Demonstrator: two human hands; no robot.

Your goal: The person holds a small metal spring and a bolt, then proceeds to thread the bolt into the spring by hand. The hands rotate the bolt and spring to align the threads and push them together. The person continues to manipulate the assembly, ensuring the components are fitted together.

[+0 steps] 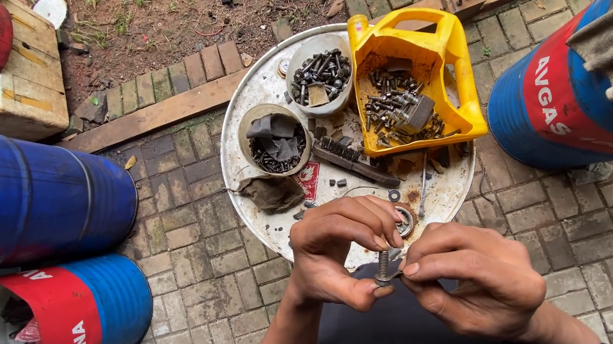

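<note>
My left hand (pixel 337 251) and my right hand (pixel 472 282) meet over the near rim of a round white metal lid (pixel 253 96) that serves as a tray. Between their fingertips stands a threaded metal bolt (pixel 383 266), gripped from both sides. A round metal bearing-like ring (pixel 405 221) lies on the lid just behind my fingers. Farther back on the lid are a yellow cut-open jug (pixel 456 50) full of bolts, a grey bowl (pixel 301 58) of dark screws, and a second bowl (pixel 247 128) with screws and dark scraps.
A wire brush (pixel 352 162) and a dirty rag (pixel 271 192) lie on the lid. Blue drums (pixel 17 194) stand at the left, one blue and red drum (pixel 543 109) at the right. A wooden plank (pixel 157 114) and a wooden crate (pixel 26 83) lie behind on brick paving.
</note>
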